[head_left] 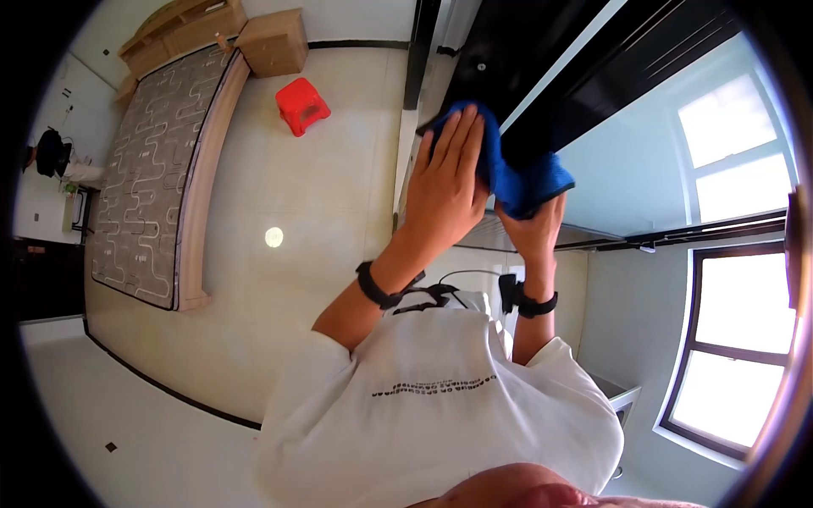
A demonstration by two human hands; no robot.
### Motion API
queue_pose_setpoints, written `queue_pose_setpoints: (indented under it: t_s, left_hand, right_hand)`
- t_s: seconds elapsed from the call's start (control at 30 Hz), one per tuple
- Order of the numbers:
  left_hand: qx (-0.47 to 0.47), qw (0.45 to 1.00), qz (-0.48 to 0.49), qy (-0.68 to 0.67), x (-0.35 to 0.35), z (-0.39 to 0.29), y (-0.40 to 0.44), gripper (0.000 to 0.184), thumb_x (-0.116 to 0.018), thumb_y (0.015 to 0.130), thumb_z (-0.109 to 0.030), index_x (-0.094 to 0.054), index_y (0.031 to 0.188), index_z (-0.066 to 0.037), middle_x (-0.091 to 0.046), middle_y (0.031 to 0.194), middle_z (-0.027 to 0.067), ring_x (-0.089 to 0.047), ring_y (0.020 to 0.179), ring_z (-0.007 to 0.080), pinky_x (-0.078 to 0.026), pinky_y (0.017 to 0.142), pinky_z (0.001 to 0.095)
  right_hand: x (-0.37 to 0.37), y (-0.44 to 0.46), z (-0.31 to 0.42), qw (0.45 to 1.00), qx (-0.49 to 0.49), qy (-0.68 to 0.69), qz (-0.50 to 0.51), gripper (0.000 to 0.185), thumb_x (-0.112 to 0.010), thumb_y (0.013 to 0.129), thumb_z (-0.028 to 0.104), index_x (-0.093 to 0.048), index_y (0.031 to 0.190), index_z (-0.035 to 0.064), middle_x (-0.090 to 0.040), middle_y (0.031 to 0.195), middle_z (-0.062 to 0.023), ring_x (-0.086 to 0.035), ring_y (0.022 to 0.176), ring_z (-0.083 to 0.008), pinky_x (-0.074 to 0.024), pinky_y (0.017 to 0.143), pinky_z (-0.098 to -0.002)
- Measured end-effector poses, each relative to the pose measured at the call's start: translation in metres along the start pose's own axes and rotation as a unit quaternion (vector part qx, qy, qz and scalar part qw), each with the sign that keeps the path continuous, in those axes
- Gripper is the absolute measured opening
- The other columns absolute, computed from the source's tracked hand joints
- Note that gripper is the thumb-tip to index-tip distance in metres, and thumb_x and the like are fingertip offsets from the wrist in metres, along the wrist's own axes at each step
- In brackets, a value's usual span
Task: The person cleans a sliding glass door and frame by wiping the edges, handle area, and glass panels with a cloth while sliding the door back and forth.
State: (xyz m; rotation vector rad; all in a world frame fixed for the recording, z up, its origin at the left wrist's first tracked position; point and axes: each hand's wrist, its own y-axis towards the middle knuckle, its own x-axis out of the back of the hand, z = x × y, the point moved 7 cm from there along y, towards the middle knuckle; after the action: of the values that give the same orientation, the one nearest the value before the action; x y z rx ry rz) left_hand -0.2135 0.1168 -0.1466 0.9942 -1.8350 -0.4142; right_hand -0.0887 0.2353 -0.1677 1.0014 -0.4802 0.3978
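Observation:
A blue cloth [517,182] with a dark edge lies against a glossy black panel [484,63] at the upper middle. Stretched nearly flat over the cloth's left part is my left hand [447,182], its back to the camera and its fingers pointing up. My right hand [535,227] is closed at the lower right end of the cloth, which hides most of its fingers. The cloth spans the space between the two hands. Both wrists wear black straps.
A bare patterned mattress [157,178] on a wooden bed frame stands at the left, beside a wooden nightstand [273,42]. A red stool [302,106] is on the tiled floor [296,296]. A dark-framed window [732,339] is at the right, near a pale glossy panel [627,182].

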Motion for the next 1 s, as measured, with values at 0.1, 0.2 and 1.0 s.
queue_pose_setpoints:
  t_s: [0.1, 0.2, 1.0]
  left_hand:
    - [0.018, 1.000, 0.016, 0.006, -0.008, 0.008, -0.013, 0.076, -0.067, 0.079, -0.006, -0.035, 0.147, 0.007, -0.036, 0.154, 0.0251, -0.032, 0.145, 0.0395, -0.026, 0.116, 0.0538]
    - [0.006, 1.000, 0.001, -0.022, 0.002, 0.009, -0.001, 0.075, -0.067, 0.081, -0.007, -0.034, 0.148, 0.006, -0.035, 0.154, 0.0256, -0.032, 0.144, 0.0401, -0.026, 0.117, 0.0530]
    - [0.027, 0.917, -0.106, -0.384, 0.000, 0.051, 0.047, 0.102, -0.064, 0.094, -0.016, 0.017, 0.153, 0.003, -0.018, 0.159, 0.0323, -0.037, 0.141, 0.0403, -0.030, 0.115, 0.0434]
  right_hand:
    - [-0.005, -0.007, -0.010, 0.999, -0.034, 0.006, -0.009, 0.074, -0.083, 0.063, 0.006, -0.056, 0.132, 0.0014, -0.057, 0.122, -0.0213, -0.060, 0.108, -0.0405, -0.0510, 0.090, -0.0438]
    - [0.008, -0.001, -0.005, 0.997, 0.004, 0.009, -0.081, 0.062, -0.081, 0.066, 0.004, -0.060, 0.124, 0.0005, -0.058, 0.119, -0.0211, -0.061, 0.106, -0.0397, -0.0501, 0.089, -0.0425]
    - [0.037, 0.045, 0.040, 0.977, 0.102, -0.086, -0.165, 0.065, -0.085, 0.053, 0.014, -0.070, 0.116, 0.0082, -0.050, 0.129, -0.0194, -0.043, 0.122, -0.0392, -0.0447, 0.090, -0.0431]
